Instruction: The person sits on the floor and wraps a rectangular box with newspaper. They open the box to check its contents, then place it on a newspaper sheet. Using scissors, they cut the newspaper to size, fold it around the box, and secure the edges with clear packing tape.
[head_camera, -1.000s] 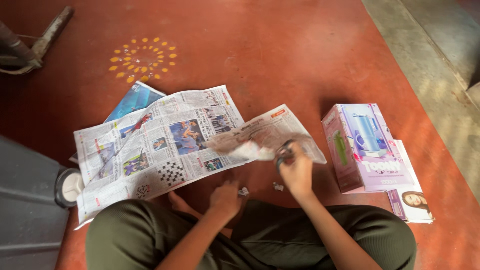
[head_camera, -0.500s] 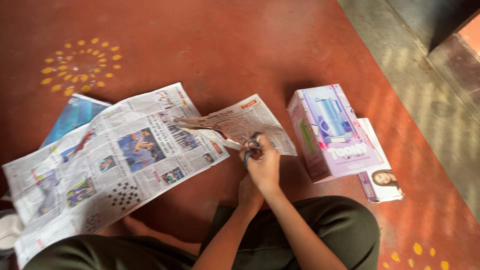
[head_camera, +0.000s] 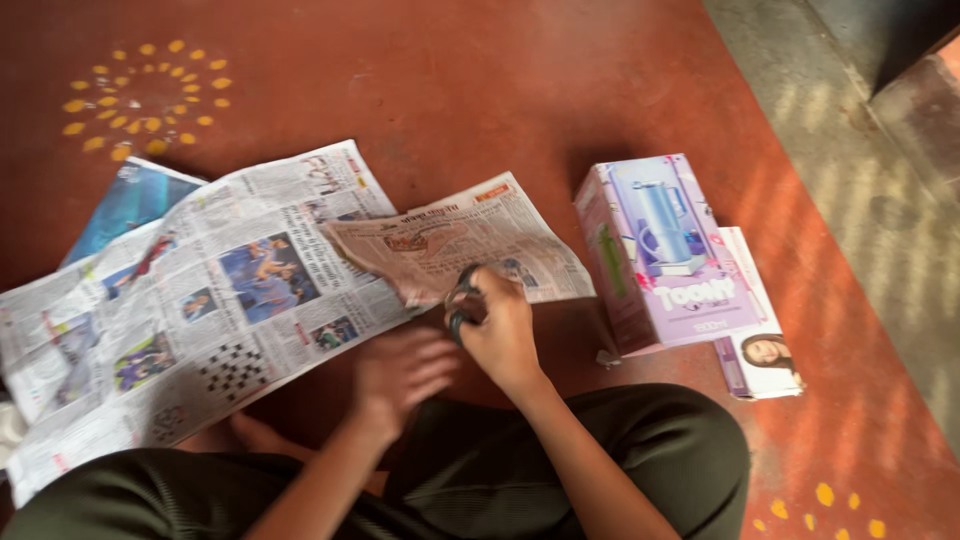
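Observation:
I sit cross-legged on a red floor. My right hand (head_camera: 495, 330) is closed on dark-handled scissors (head_camera: 462, 300) at the near edge of a loose sheet of newspaper (head_camera: 460, 240). My left hand (head_camera: 400, 372) hovers just left of it, blurred, fingers spread and holding nothing, close to the edge of a large open newspaper (head_camera: 190, 300) spread on the floor to the left.
A lilac cardboard box (head_camera: 665, 255) picturing a jug lies to the right, with a flat white packet (head_camera: 760, 350) under its far side. A small paper scrap (head_camera: 603, 357) lies by the box. Yellow dot patterns (head_camera: 140, 95) mark the floor; a grey strip runs along the right.
The view shifted slightly. My left hand came out from behind the right one and moved left with fingers spread. The loose sheet now lies flatter, and my right hand with the scissors moved slightly left.

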